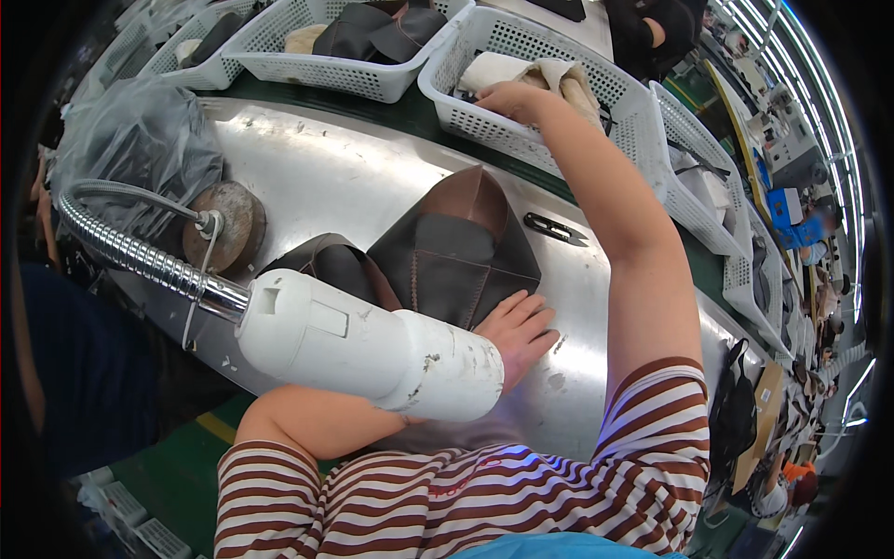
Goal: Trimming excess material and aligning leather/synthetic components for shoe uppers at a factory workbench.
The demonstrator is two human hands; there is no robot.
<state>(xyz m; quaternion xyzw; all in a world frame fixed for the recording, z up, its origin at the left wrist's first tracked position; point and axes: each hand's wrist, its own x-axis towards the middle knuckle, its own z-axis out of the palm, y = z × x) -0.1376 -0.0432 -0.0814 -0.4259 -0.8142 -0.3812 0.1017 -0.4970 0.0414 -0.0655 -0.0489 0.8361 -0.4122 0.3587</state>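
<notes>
We note blk leather pc (456,244) w/ reddish stitching, brn area up top, lying on metal tbl (317,154); also cream cloth (496,71), crumpled, in wht basket (470,123).

White gooseneck work lamp (363,347) near left of centre, ribbed metal neck (149,262) bending off left; worn round base (228,233) at left. Clear plastic bag (135,140) beside it. Black thread snips (551,227) on steel tabletop (307,149), right of centre. Perforated white basket (326,76) far left, second white basket (705,216) right. Blue boxes (785,207) far right. Black item (734,405) near right, possibly a bag.
</notes>
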